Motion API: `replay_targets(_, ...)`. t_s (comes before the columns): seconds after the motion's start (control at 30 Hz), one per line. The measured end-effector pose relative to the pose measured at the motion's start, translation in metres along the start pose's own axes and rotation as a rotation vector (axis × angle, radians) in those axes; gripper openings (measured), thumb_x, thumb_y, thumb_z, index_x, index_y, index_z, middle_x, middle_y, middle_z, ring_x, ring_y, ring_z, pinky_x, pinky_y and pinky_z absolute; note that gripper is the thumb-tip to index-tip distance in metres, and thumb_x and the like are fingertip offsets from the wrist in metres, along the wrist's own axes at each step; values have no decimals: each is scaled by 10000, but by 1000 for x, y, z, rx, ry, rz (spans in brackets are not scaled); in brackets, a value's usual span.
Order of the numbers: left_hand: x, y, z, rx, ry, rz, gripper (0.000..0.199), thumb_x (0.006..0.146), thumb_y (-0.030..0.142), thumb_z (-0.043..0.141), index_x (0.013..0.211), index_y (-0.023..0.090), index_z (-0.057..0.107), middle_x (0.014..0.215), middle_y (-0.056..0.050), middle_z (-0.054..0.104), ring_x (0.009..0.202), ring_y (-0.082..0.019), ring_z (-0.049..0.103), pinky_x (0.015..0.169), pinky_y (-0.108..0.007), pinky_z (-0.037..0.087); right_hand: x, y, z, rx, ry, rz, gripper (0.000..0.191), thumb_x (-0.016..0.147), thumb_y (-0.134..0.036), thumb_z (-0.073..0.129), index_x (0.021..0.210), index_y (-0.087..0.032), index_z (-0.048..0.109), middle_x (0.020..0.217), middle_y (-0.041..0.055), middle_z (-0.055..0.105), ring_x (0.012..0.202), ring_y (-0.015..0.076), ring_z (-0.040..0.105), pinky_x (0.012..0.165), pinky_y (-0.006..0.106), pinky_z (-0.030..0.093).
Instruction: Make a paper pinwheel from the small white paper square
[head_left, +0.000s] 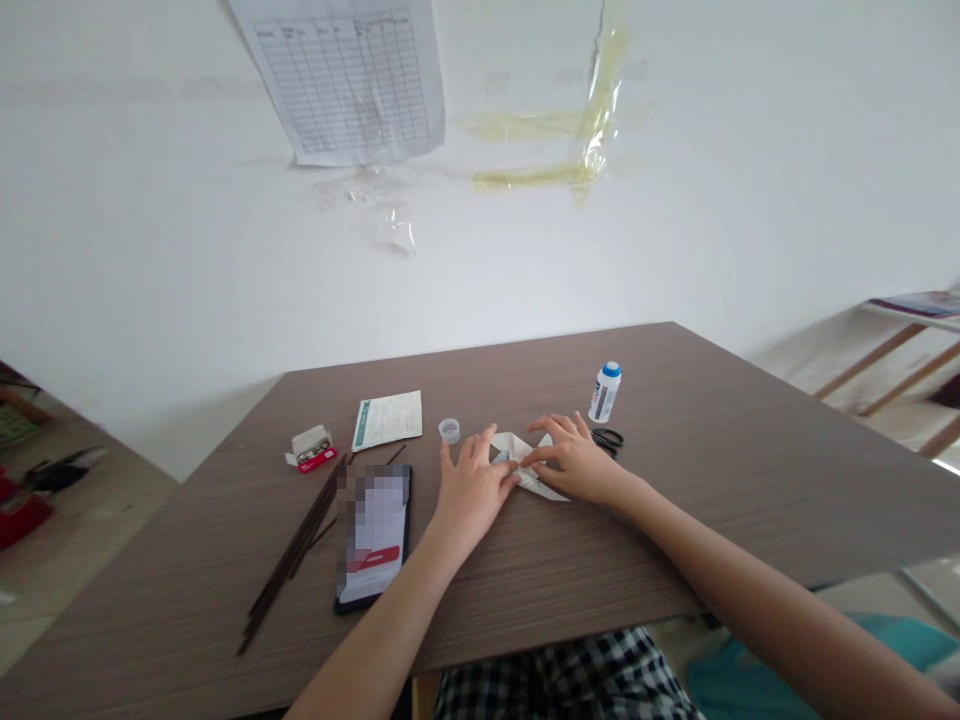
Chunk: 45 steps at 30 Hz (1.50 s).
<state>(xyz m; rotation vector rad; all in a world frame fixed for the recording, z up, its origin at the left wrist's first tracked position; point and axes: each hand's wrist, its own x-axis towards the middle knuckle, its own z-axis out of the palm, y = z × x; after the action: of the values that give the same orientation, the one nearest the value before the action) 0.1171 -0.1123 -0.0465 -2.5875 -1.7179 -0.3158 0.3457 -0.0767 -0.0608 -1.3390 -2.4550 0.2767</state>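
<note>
A small piece of folded printed paper [541,485] lies on the brown table [712,430], between my two hands. My left hand [474,480] rests at its left side, fingers spread, with the thumb and a fingertip at the paper's edge. My right hand [574,458] lies over the paper's right part, fingers spread and touching it from above. Part of the paper is hidden under the fingers. Just beyond my left hand sits a small clear round cap [449,431]. Black-handled scissors [607,438] lie partly hidden behind my right hand.
A white bottle with a blue cap [604,391] stands at the back right. To the left are a phone [377,535], dark thin sticks [296,545], a small red and white box [313,449] and a printed sheet [388,419]. Behind the table is a wall [510,270].
</note>
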Motion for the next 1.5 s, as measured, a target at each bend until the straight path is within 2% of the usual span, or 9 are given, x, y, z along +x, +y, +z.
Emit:
replay_targets(0.2,1,3,-1,-18,7,-12,231,1161,316,730,1262,321,939,1866,-134,541,1635,-440,583,1359,-897,358,-1,-3,0,-87,9,-25,241,1134,-356,745,1234,-386,962,1652,133,709,1676,446,512,1393,897,190)
replay_targets(0.43,1,3,-3,-18,92,-9,238,1158,297,705,1226,322,932,1886,-98,521,1552,-401,646,1372,-834,395,-3,0,0,-105,-2,-41,248,1129,-361,757,1279,-396,951,1678,128,691,1689,443,499,1393,887,215)
replay_targets(0.77,1,3,0,-34,36,27,224,1140,244,732,1184,317,939,1870,-93,546,1592,-430,621,1363,-912,341,-2,2,2,-68,-2,-24,265,1121,-358,750,1287,-409,950,1667,126,697,1689,452,503,1390,890,216)
replay_targets(0.93,1,0,2,-53,42,31,213,1120,234,770,1206,329,940,1847,-93,579,1587,-420,633,1383,-897,323,-3,2,5,-30,12,-5,281,1119,-340,728,1283,-394,950,1637,136,705,1658,451,532,1387,903,209)
replay_targets(1.07,-1,-1,4,-49,33,19,231,1136,244,750,1259,324,928,1858,-105,563,1586,-420,637,1371,-890,353,1,6,10,95,48,46,290,1121,-326,692,1220,-381,960,1584,128,735,1567,423,623,1390,863,270)
replay_targets(1.2,-2,2,2,-77,27,10,239,1144,230,730,1272,291,922,1862,-123,557,1583,-442,648,1380,-865,370,7,14,12,163,172,90,297,1102,-306,682,1210,-355,954,1480,116,778,1442,371,711,1345,662,451)
replay_targets(1.3,-2,3,1,-98,32,9,242,1151,227,710,1250,266,927,1863,-136,553,1587,-463,642,1389,-859,361,9,16,10,122,242,228,258,1096,-379,706,1197,-294,927,1323,131,800,1325,364,746,1224,559,551)
replay_targets(1.4,-1,2,4,-95,50,6,239,1148,228,711,1251,267,922,1860,-132,555,1580,-448,643,1393,-844,365,8,13,10,38,227,406,310,1066,-525,768,1105,-245,895,1273,162,790,1357,423,713,1177,580,563)
replay_targets(1.5,0,-1,10,-89,72,9,237,1142,250,728,1290,280,911,1850,-140,563,1563,-430,658,1373,-849,392,7,10,11,31,180,438,396,1036,-631,805,999,-247,896,1298,183,782,1411,465,675,1199,630,544)
